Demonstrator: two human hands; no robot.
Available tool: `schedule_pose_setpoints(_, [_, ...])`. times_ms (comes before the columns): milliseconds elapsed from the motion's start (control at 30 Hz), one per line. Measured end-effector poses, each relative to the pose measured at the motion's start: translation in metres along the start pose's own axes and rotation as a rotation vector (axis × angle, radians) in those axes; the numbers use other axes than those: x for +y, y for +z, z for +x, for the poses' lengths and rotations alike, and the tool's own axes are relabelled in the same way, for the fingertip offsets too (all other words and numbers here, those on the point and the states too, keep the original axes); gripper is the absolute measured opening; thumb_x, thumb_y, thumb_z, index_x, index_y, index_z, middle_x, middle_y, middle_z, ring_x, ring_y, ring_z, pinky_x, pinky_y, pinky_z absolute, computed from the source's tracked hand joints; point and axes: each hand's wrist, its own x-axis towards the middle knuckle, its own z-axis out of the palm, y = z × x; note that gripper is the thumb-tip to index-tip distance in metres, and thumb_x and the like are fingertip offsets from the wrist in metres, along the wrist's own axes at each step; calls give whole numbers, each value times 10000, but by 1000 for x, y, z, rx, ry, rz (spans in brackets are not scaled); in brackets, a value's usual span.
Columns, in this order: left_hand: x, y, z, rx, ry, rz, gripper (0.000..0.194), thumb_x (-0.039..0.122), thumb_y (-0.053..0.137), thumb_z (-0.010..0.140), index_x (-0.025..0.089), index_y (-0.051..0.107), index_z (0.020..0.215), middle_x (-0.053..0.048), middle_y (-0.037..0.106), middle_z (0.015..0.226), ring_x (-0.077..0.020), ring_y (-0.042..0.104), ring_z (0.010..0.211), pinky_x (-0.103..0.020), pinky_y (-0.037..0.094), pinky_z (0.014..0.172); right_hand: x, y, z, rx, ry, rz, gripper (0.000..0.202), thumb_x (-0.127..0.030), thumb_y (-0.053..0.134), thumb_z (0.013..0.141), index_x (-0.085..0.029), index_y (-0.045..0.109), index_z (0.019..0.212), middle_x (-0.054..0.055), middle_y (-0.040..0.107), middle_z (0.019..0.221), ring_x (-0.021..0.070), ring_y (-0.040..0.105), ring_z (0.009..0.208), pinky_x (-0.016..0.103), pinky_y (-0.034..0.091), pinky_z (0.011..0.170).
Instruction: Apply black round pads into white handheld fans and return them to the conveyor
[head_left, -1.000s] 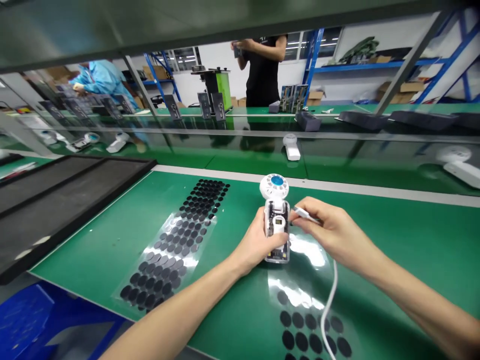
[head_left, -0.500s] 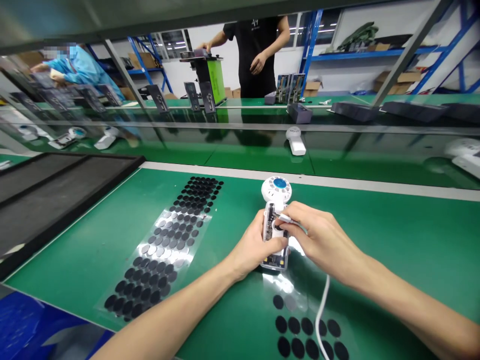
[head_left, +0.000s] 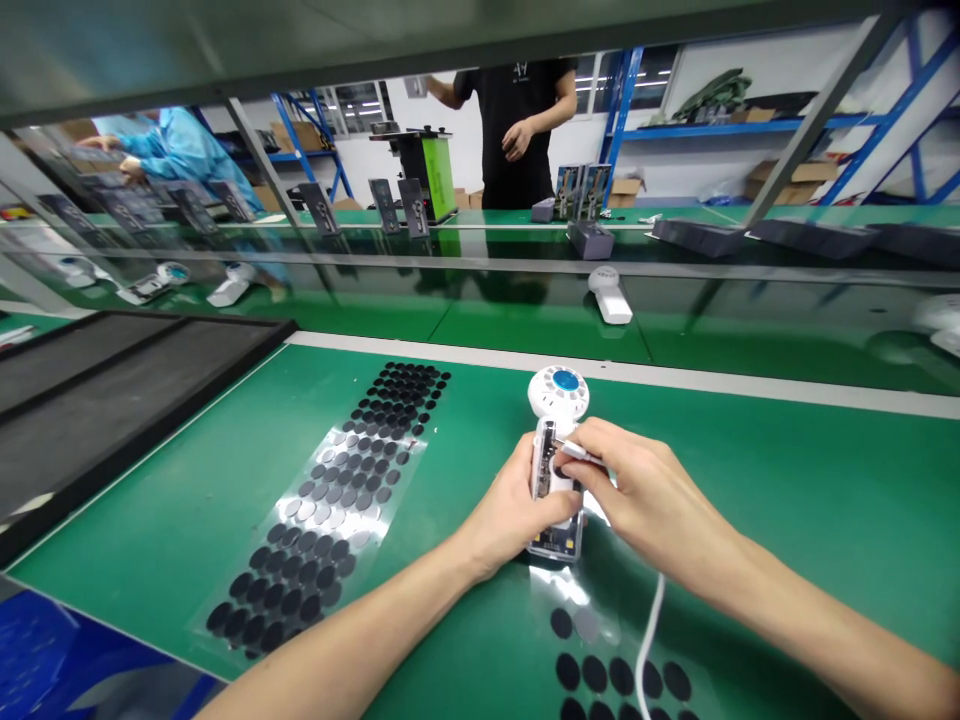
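Note:
A white handheld device (head_left: 559,395) with a round, blue-centred head lies on the green bench, its handle open so the circuit parts show. My left hand (head_left: 517,505) is closed around the handle from the left, thumb across its front. Between the thumb and fingers of my right hand (head_left: 634,475) is the white plug of a cable (head_left: 651,630), held against the upper right part of the handle. Whether the plug's tip sits in a socket I cannot tell. The cable drops from under my right hand toward the front edge.
Sheets of round black stickers lie left (head_left: 322,510) and in front (head_left: 592,675). A black tray (head_left: 150,370) stands at far left. Beyond the bench, a green conveyor carries similar white devices (head_left: 611,295). Dark boxes (head_left: 591,240) stand behind it, with two co-workers farther back.
The view has tilted slightly upward. Both hands keep their hold on the device and plug. The conveyor's devices have shifted right, and the co-worker in black has raised an arm with something in hand.

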Motion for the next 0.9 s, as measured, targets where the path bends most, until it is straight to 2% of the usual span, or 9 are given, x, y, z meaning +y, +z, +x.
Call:
schedule_pose_setpoints(133, [-1,1,0,4,25,-30,378,225,612,693,174,442,1026,-13,522,931,-162,503,882,-281,404,790,2,5,-3,29,-34,10,174,-124,372,862,-220,460,747,12,536,728,173,513,627,287,371,547])
schedule_pose_setpoints(267, [-5,0,0,0,80,-37,379,323,579,771,159,425,1077,-42,517,1010,-175,485,956,-290,392,845,7,13,-11,87,-108,29,213,-82,314,866,-213,471,808,28,514,750,172,508,621,289,402,546])
schedule_pose_setpoints(367, [-9,-1,-1,11,92,13,371,381,542,810,170,433,1095,-41,518,1015,-171,493,936,-293,401,829,10,17,-16,138,-159,49,270,-37,283,846,-206,490,884,55,528,854,176,551,673,290,450,553])
schedule_pose_setpoints(600, [-9,0,1,90,38,-30,228,263,514,814,200,481,1031,-13,544,987,-156,537,927,-269,437,801,14,21,-17,188,-206,127,441,9,276,805,-229,535,1070,91,504,1044,197,595,832,307,525,581])
schedule_pose_setpoints(667, [-6,3,2,132,4,-65,227,267,520,796,196,487,1009,-12,559,937,-143,569,841,-256,462,737,15,21,-16,194,-217,146,495,21,267,801,-254,510,1134,94,470,1116,191,583,877,308,531,612])
schedule_pose_setpoints(767, [-3,7,-2,169,-97,-141,272,333,515,777,194,459,1004,2,578,754,-128,577,575,-244,474,531,16,19,-18,184,-203,189,563,22,251,797,-282,431,1235,95,425,1167,151,582,799,286,523,612])
schedule_pose_setpoints(833, [-2,7,-6,206,-166,-199,276,376,495,764,187,448,959,17,562,632,-124,529,443,-236,441,420,19,19,-24,167,-200,211,522,-8,252,816,-278,415,1233,87,461,1080,149,581,761,275,516,605])
schedule_pose_setpoints(900, [0,4,-4,247,-211,-222,278,413,467,758,173,454,897,12,550,568,-122,500,399,-231,424,381,27,21,-34,124,-211,194,465,-39,253,823,-275,443,1176,61,495,931,160,585,736,270,510,595])
